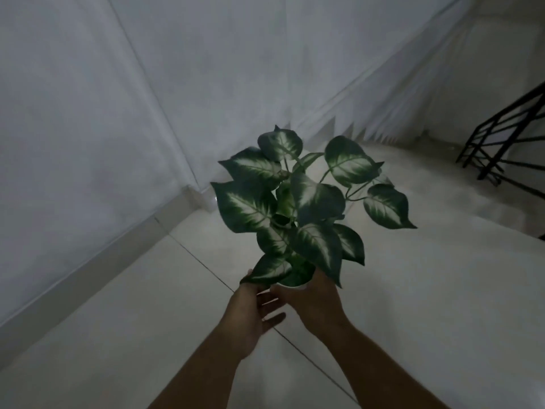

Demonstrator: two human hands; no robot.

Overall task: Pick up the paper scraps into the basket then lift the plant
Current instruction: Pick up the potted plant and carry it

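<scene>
A plant [306,202] with dark green, white-centred leaves is held up in the air above the tiled floor. Its small white pot [290,287] peeks out just under the lowest leaves. My right hand [312,302] is wrapped around the pot from the right. My left hand [253,311] cups the pot from the left and below, fingers spread under it. No paper scraps and no basket are in view.
A pale tiled floor [147,335] runs beneath. A white wall with a skirting board [88,261] stands at the left, a pleated white curtain [339,93] behind the plant. A black metal railing [507,143] stands at the far right.
</scene>
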